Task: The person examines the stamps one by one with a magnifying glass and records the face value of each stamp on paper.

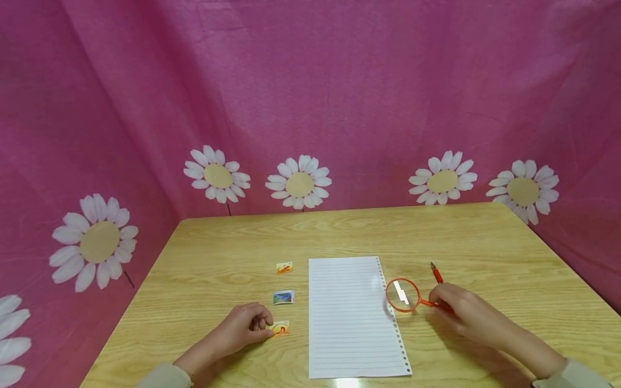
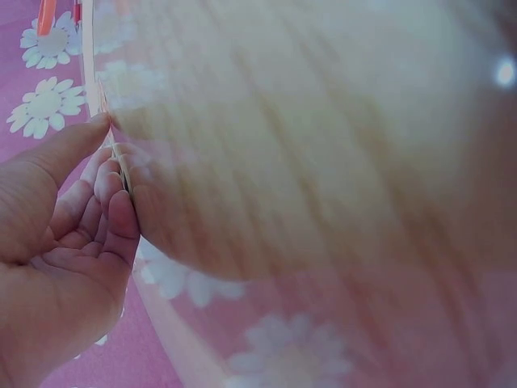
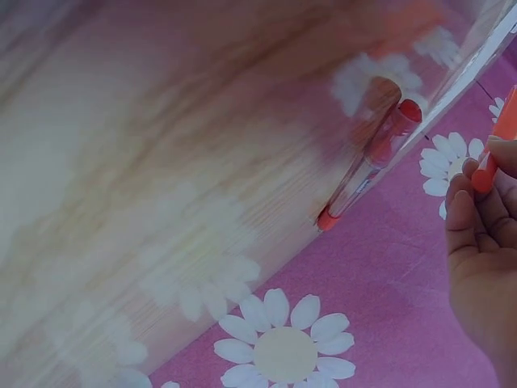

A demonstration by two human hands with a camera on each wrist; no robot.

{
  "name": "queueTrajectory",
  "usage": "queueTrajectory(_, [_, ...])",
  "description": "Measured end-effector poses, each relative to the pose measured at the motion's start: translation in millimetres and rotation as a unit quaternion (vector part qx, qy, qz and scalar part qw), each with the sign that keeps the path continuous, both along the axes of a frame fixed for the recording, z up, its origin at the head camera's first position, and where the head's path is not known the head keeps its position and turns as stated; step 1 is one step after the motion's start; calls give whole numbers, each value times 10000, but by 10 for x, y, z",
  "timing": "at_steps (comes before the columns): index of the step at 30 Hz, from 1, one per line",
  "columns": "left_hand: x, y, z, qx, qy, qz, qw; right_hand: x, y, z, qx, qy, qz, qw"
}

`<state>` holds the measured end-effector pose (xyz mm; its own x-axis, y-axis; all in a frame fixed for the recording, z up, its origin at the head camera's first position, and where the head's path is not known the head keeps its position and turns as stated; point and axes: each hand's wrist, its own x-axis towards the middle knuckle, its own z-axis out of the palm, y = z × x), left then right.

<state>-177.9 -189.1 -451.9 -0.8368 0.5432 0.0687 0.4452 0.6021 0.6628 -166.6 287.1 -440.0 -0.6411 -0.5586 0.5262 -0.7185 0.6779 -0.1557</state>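
- Head view: lined paper (image 1: 351,318) lies flat on the counter (image 1: 252,237), holes along its right edge.
- Head view: far card (image 1: 284,268), middle card (image 1: 283,297) and near card (image 1: 281,329) form a column left of the paper.
- Head view: left hand (image 1: 241,327), left of the paper, touches the near card; fingers curled, thumb at its edge. Whether they pinch it cannot be told.
- Head view: right hand (image 1: 461,310), right of the paper, has fingers clamped on the magnifying glass (image 1: 403,295), whose ring overlaps the paper's right edge.
- Head view: pen (image 1: 437,276) right of the paper, tip away from the person.
- Left wrist view: thumb and fingers at the counter; card contact unclear.
- Right wrist view: fingers pinch the orange handle; pen rests on the counter.
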Motion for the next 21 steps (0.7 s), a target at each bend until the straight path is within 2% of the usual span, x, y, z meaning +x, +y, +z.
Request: queueTrajectory(21, [2, -8, 10, 26, -182, 4, 9998, -62, -10, -9, -121, -508, -355, 9980])
